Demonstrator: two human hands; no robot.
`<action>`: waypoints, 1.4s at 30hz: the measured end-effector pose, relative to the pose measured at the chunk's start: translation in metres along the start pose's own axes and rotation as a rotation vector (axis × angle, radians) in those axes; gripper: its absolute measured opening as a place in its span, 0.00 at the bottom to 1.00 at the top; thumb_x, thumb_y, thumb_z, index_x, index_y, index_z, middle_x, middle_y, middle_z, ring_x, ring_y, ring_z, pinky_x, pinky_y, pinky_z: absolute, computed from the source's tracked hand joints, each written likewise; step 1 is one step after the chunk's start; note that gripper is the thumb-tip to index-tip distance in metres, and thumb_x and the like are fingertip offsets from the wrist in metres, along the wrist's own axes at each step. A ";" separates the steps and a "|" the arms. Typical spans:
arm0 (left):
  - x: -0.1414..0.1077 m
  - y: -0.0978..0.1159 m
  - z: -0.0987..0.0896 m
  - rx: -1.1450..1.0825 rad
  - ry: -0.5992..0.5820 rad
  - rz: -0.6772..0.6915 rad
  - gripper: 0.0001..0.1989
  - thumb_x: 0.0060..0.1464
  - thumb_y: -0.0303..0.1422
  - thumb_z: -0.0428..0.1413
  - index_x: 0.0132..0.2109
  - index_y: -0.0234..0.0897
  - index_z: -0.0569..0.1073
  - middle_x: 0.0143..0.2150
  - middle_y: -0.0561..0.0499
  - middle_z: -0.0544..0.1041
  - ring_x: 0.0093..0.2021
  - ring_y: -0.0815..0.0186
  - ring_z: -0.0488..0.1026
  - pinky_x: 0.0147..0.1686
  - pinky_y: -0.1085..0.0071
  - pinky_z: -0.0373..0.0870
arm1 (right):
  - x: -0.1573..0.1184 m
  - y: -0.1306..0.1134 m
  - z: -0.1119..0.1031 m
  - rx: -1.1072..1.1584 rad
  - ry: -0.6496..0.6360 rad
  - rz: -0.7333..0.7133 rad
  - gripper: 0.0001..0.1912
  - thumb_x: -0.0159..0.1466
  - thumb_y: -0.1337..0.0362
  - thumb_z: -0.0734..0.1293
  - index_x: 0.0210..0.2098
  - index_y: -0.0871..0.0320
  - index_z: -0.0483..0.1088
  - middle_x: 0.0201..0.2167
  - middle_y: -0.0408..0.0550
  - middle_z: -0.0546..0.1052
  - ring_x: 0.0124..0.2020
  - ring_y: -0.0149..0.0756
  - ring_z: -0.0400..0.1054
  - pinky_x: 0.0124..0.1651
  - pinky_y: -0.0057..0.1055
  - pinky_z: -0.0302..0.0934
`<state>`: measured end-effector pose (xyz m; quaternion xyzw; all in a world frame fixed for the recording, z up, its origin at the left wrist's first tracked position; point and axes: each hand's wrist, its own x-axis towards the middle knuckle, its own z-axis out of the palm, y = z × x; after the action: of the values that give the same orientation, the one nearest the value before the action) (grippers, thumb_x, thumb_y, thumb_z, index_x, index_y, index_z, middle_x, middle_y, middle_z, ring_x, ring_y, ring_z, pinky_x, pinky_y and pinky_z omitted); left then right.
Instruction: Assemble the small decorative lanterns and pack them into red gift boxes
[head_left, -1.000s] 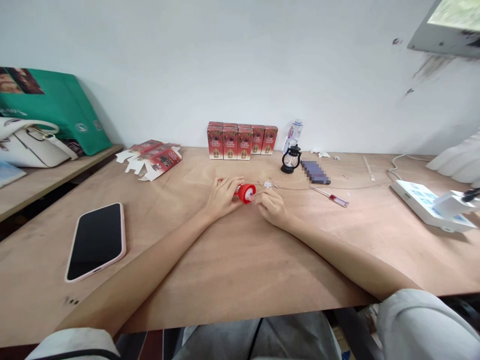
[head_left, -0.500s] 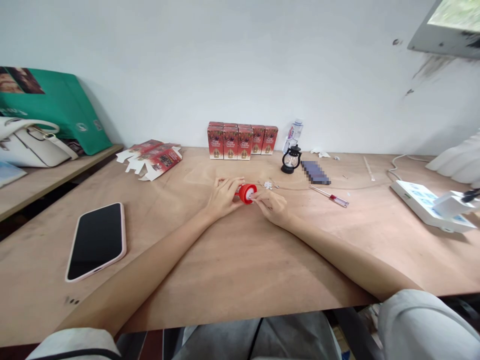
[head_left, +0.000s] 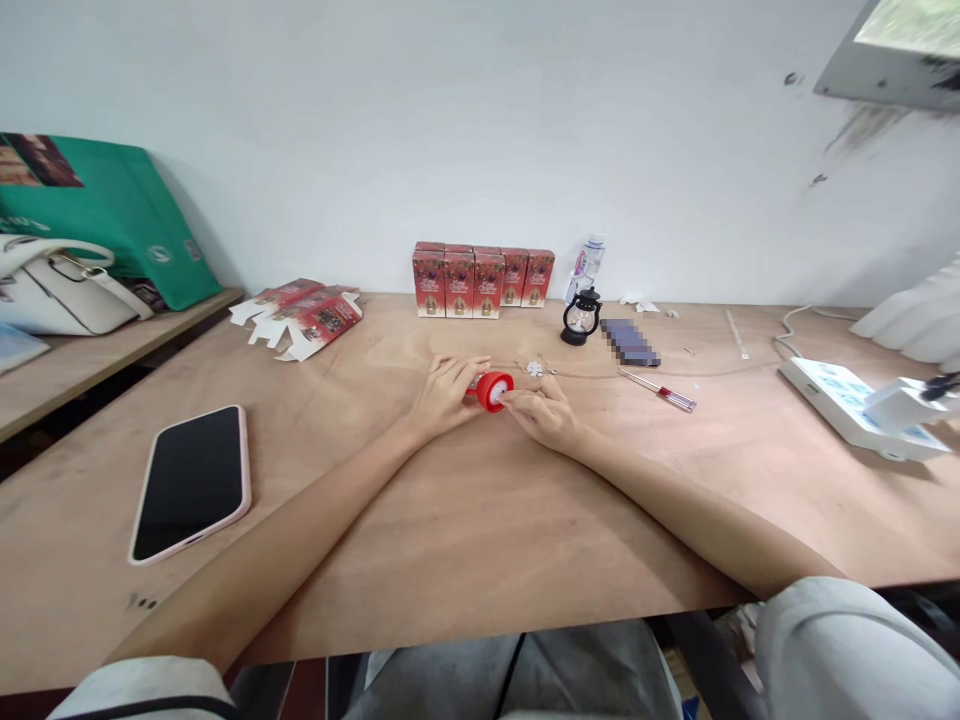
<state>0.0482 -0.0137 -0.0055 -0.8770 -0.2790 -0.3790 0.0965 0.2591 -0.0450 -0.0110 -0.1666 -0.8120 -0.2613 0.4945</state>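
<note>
Fingers (head_left: 457, 370) of the left hand (head_left: 441, 398) are wrapped round a red gadget (head_left: 483, 389) tipped on its side, white end (head_left: 496, 394) facing the right hand (head_left: 549, 418). That right hand has its fingertips bunched at the white end, can't tell if they're pinching anything. Few white bits (head_left: 535, 369) on the desk (head_left: 480, 540) just past it, then a red-handled screwdriver (head_left: 673, 397) off right, little black lantern (head_left: 578, 337) further back, red boxes (head_left: 459, 285) by the wall (head_left: 300, 130), phone (head_left: 191, 485) out left.

Between the forearms (head_left: 300, 533) the near tabletop (head_left: 480, 540) leaves room to pass, while the black lantern (head_left: 580, 320) and screwdriver (head_left: 665, 393) obstruct beyond the right hand (head_left: 549, 415).
</note>
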 end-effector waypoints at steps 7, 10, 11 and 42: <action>0.001 0.001 0.000 0.009 -0.040 -0.054 0.20 0.56 0.43 0.56 0.50 0.36 0.69 0.54 0.38 0.76 0.49 0.56 0.76 0.50 0.59 0.62 | -0.005 0.004 0.002 0.111 -0.045 0.064 0.10 0.63 0.76 0.65 0.37 0.53 0.70 0.33 0.43 0.79 0.31 0.32 0.68 0.35 0.32 0.65; 0.000 0.001 0.000 0.010 -0.034 -0.037 0.21 0.56 0.43 0.57 0.51 0.35 0.69 0.54 0.38 0.76 0.49 0.55 0.76 0.50 0.58 0.62 | -0.011 0.006 0.004 0.164 -0.067 0.134 0.11 0.64 0.74 0.63 0.35 0.50 0.71 0.35 0.43 0.80 0.31 0.33 0.68 0.35 0.34 0.66; 0.000 0.001 0.000 0.004 -0.028 -0.029 0.21 0.56 0.43 0.57 0.51 0.35 0.69 0.54 0.38 0.76 0.49 0.56 0.76 0.50 0.58 0.62 | -0.013 0.007 0.004 0.171 -0.082 0.153 0.11 0.65 0.73 0.62 0.33 0.50 0.71 0.34 0.43 0.80 0.30 0.34 0.67 0.34 0.35 0.66; -0.004 -0.004 0.009 -0.022 0.077 0.140 0.16 0.61 0.36 0.53 0.55 0.39 0.66 0.60 0.37 0.71 0.66 0.57 0.61 0.62 0.50 0.59 | 0.005 -0.001 0.004 0.685 -0.106 0.709 0.25 0.53 0.51 0.74 0.47 0.53 0.69 0.56 0.56 0.70 0.55 0.43 0.69 0.54 0.43 0.67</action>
<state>0.0490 -0.0092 -0.0150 -0.8801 -0.2088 -0.4079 0.1240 0.2530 -0.0435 -0.0088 -0.2735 -0.7687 0.2135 0.5373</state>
